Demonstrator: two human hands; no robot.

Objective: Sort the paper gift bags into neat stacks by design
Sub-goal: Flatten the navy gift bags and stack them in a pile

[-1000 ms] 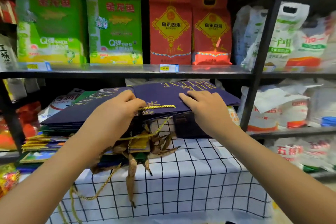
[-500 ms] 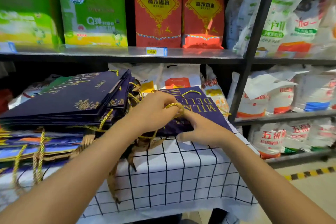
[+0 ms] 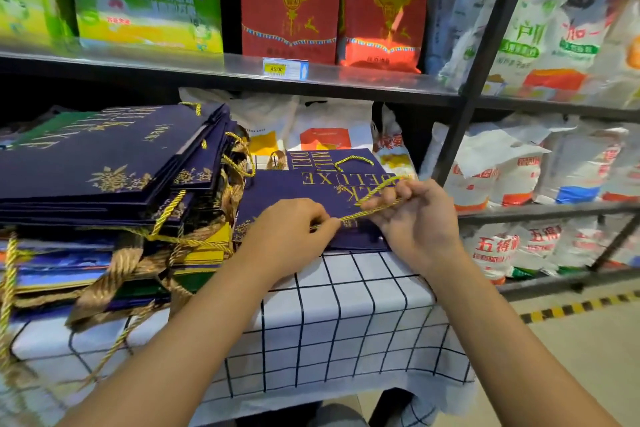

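A navy paper gift bag (image 3: 304, 187) with gold "MILK DELUXE" lettering lies flat on the table's right part, on top of another like it. Its gold cord handle (image 3: 375, 199) is stretched between my hands. My left hand (image 3: 294, 236) pinches the cord's near end over the bag's lower edge. My right hand (image 3: 412, 215) holds the cord's loop in curled fingers at the bag's right side. To the left a tall, uneven pile of navy gift bags (image 3: 104, 163) rests on bags of other designs (image 3: 62, 267), with gold cords and brown ribbon handles hanging out.
The table carries a white cloth with a black grid (image 3: 346, 315). Behind it a black metal shelf (image 3: 346, 80) holds green, red and white rice sacks. A shelf upright (image 3: 474, 73) stands just right of the bags. Yellow-black floor tape (image 3: 581, 307) lies at right.
The view has shifted right and down. My hands drew apart, pulling the gold cord straight across the single bag. That bag now lies flat, apart from the left pile.
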